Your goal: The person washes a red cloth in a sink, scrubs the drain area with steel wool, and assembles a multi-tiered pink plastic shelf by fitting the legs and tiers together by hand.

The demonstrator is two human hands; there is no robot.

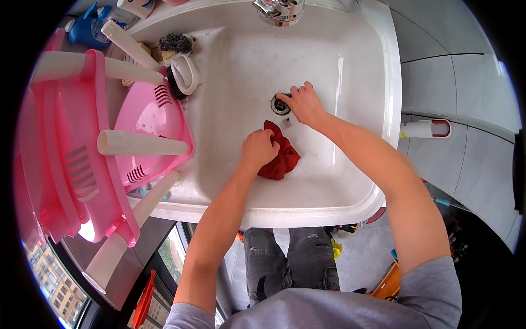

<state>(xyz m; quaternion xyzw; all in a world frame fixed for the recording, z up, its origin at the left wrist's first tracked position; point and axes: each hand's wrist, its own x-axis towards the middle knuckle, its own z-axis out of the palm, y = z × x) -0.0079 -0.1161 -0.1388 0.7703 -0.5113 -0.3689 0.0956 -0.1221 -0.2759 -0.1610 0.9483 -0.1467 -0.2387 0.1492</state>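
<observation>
In the white sink basin (230, 71), my left hand (260, 148) is closed on a crumpled dark red cloth (284, 160) lying on the bottom. My right hand (306, 105) is at the round drain (280, 106), one digit reaching over its rim and the other fingers stretched out apart from it. Dark grime shows inside the drain opening. Between drain and cloth lies a small pale scrap (286, 123), too small to name.
A chrome faucet (279, 12) stands at the back. Along the left rim are a pink plastic rack (148, 109) with white tubes, a white-handled brush (185, 74), a dark-bristled scrubber (175, 44) and a blue bottle (89, 30). A white holder (427, 129) is on the right wall.
</observation>
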